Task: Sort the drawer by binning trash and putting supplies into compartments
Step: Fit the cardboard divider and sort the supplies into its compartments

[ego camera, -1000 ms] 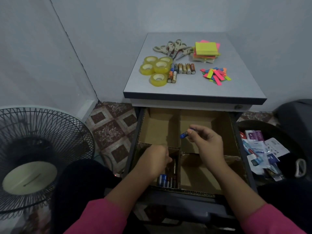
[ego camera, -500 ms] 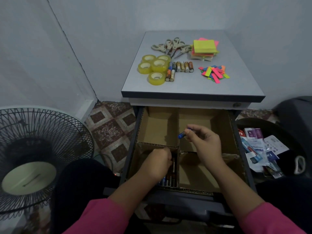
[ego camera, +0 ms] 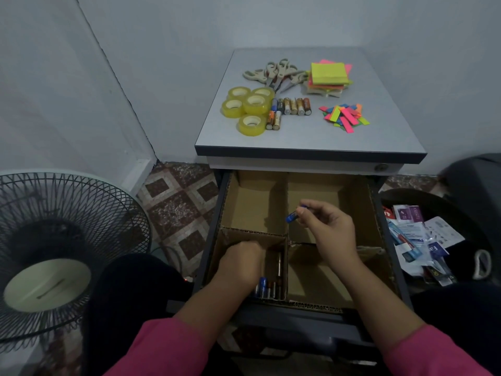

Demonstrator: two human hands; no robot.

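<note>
Pinched in right hand [ego camera: 329, 230] fingertips: blue battery [ego camera: 294, 215]; left hand [ego camera: 241, 263] (knuckles up) seemingly closed in compartment [ego camera: 282, 270].

I see a blue battery [ego camera: 292, 216] held tilted above the open drawer [ego camera: 377, 213]; more batteries [ego camera: 267, 290] lie in its near-left compartment.

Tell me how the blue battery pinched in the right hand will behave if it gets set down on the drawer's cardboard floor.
The blue battery is a smooth cylinder, so laid on its side it would probably roll. It looks rigid, and the right hand holds it with fingertips alone, suggesting it is light and easy to fumble. The cardboard dividers should stop it from straying.
</note>
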